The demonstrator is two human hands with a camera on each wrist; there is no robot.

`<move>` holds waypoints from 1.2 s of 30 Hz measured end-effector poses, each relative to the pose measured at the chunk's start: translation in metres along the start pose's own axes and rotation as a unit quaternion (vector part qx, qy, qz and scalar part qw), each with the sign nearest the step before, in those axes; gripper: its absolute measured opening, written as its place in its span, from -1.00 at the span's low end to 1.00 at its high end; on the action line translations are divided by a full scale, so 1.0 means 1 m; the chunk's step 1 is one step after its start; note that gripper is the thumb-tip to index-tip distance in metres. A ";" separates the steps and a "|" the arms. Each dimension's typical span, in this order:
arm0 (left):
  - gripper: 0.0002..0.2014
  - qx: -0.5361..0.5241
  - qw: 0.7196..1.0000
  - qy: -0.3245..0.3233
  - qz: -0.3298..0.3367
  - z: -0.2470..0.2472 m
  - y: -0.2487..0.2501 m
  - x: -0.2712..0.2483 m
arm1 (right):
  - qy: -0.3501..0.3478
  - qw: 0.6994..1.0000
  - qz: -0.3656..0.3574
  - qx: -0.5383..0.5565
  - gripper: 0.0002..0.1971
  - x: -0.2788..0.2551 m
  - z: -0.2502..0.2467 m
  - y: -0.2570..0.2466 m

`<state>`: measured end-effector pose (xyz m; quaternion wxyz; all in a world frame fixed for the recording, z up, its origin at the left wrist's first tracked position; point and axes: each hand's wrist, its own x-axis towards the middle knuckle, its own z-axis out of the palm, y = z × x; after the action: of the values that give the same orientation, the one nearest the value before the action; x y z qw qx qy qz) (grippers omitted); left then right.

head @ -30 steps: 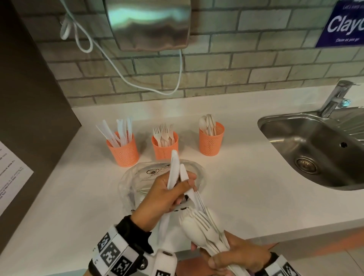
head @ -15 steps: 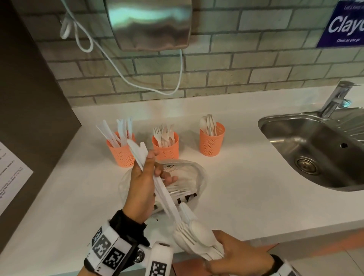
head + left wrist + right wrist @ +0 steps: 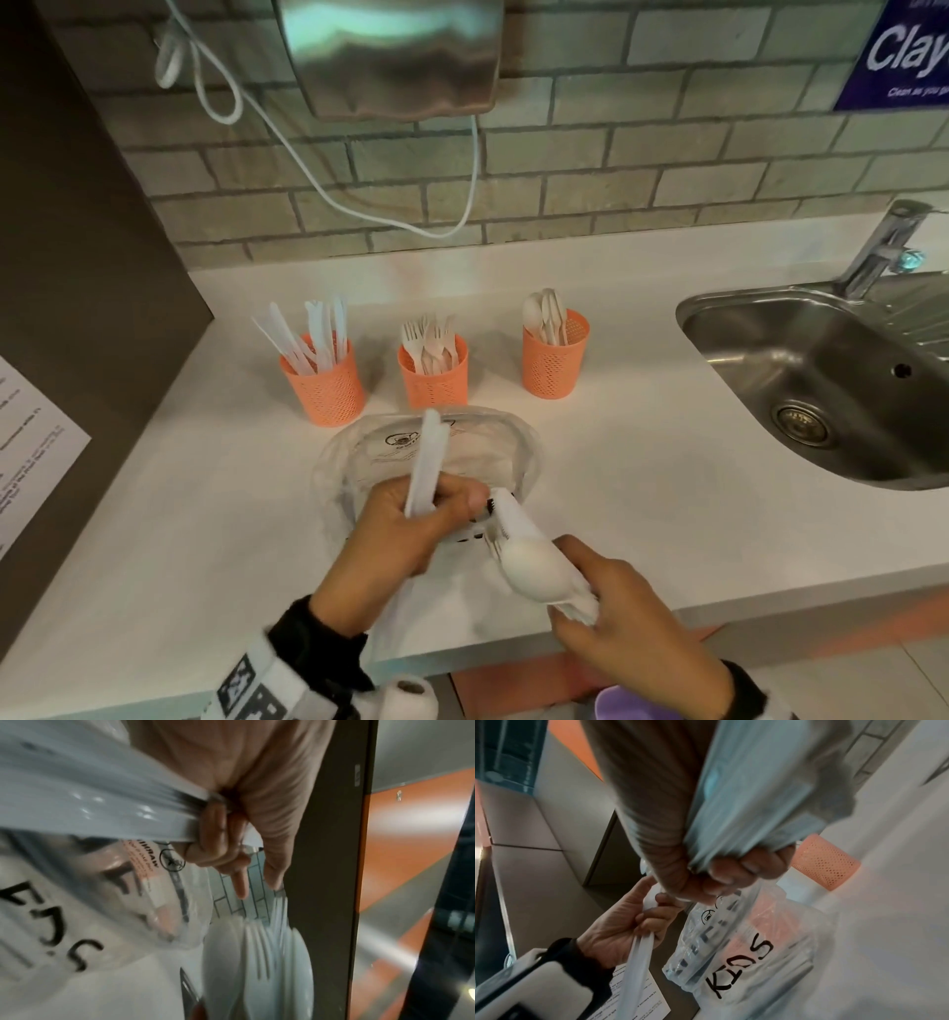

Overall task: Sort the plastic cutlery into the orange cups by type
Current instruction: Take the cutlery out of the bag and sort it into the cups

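Three orange cups stand in a row at the back: knives in the left cup (image 3: 324, 383), forks in the middle cup (image 3: 434, 377), spoons in the right cup (image 3: 555, 362). My left hand (image 3: 411, 521) grips a few white knives (image 3: 427, 462) that point up over the bag; the grip shows in the left wrist view on the knives (image 3: 102, 801). Its thumb lies by the tip of a serrated knife (image 3: 506, 514) sticking out of the mixed bundle (image 3: 536, 565). My right hand (image 3: 634, 634) grips that bundle of spoons, forks and knives (image 3: 757, 801) near the counter's front edge.
A crumpled clear plastic bag (image 3: 516, 452) lies on the white counter (image 3: 642, 488) just in front of the cups. A steel sink (image 3: 821, 390) with a tap is at the right. A dark panel (image 3: 77, 257) with a paper sheet closes the left side.
My left hand, raised and tilted left with the knives half a second ago, has come back down to the bundle with the knives upright. My right hand shifted slightly right and turned the bundle.
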<state>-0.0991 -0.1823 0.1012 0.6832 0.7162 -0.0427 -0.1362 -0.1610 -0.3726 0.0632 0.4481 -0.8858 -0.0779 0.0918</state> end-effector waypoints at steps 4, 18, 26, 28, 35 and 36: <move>-0.81 -0.015 1.000 -0.017 -0.006 0.010 -0.004 -0.009 | 0.022 0.999 0.006 -0.033 -0.74 -0.001 0.001 0.005; -0.87 -0.025 0.998 0.028 0.054 0.011 0.002 0.003 | -0.017 0.998 0.022 -0.065 -0.74 -0.003 0.000 0.005; -0.78 -0.134 0.991 -0.012 -0.001 0.021 0.001 0.003 | -0.044 0.998 0.033 0.007 -0.79 0.002 0.001 0.002; -0.75 -0.150 0.989 -0.018 -0.008 0.025 0.003 0.005 | -0.060 0.996 0.040 0.053 -0.72 0.003 0.002 0.000; -0.62 -0.219 0.974 -0.047 -0.037 0.029 0.011 0.007 | -0.121 0.974 0.054 0.182 -0.55 0.007 -0.004 -0.005; -0.61 -0.207 0.976 -0.048 -0.039 0.030 0.012 0.007 | -0.126 0.973 0.055 0.186 -0.55 0.007 -0.005 -0.006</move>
<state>-0.0988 -0.2133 0.1113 0.8079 0.5531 -0.0181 -0.2025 -0.1531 -0.3717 0.0703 0.5862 -0.7711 -0.0666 0.2397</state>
